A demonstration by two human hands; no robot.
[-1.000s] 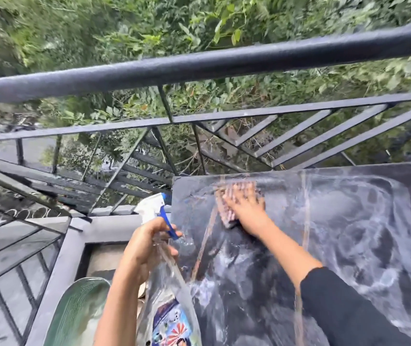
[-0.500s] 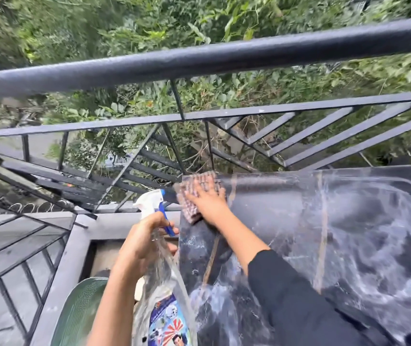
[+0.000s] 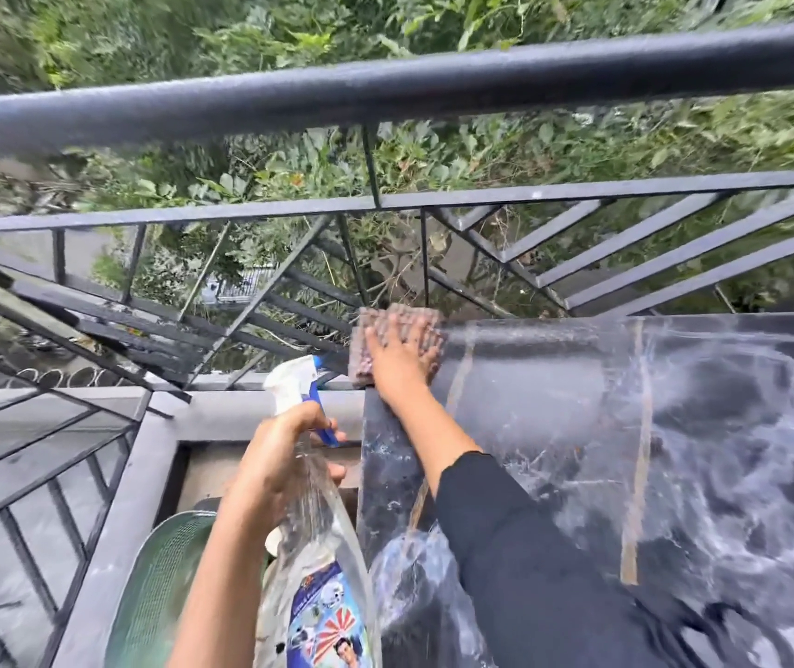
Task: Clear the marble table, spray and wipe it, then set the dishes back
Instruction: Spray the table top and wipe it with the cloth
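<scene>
The right hand [image 3: 397, 364] lies with its fingers [image 3: 421, 332] spread flat on a checked cloth [image 3: 371, 349], pressing it onto the far left corner of the dark marble surface [image 3: 674, 450]. Soapy swirls streak the marble to the right of that hand. Nearer and left, the left hand [image 3: 284, 462] has its fingers wrapped round the neck of a clear spray bottle [image 3: 318, 547], beside the surface's left edge. Beyond both hands runs a black railing [image 3: 385, 89].

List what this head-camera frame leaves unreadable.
- Checked pinkish wiping cloth: mostly covered by the right hand.
- Clear plastic spray bottle: base cut off by the bottom edge; label print too small.
- Black veined marble table: right side cut off; near part hidden by the black sleeve.
</scene>
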